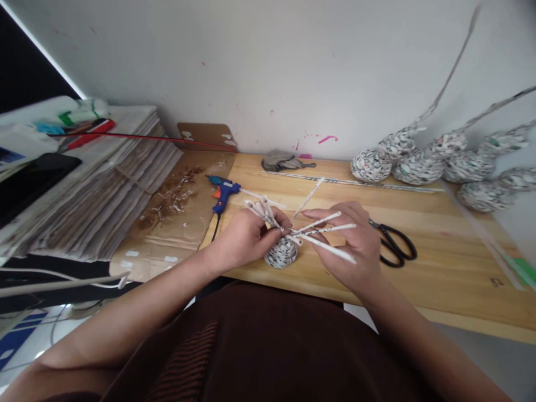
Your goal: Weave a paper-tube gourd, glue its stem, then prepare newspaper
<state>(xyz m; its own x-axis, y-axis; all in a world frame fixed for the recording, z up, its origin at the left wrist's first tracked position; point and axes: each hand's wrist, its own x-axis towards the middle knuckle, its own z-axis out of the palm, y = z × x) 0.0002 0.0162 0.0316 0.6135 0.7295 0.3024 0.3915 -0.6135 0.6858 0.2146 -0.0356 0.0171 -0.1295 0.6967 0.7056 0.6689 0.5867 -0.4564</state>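
Observation:
A small woven ball of rolled newspaper tubes (281, 254) sits low in front of me near the table's front edge. Its loose paper tubes (322, 230) fan out to the upper left and to the right. My left hand (247, 237) is closed around the ball's top, thumb and fingertips pinching where the tubes meet. On the other side, my right hand (354, 245) has its fingers apart and curved around the right-hand tubes. Its index fingertip is close to one tube that slants up and away; whether they touch I cannot tell.
Black-handled scissors (396, 245) lie right of my right hand. A blue glue gun (225, 192) rests behind my left hand, beside cardboard (196, 212). Woven paper gourd shapes (419, 166) line the wall. A grey cloth (285, 161) and stacked newspapers (109, 206) are further back.

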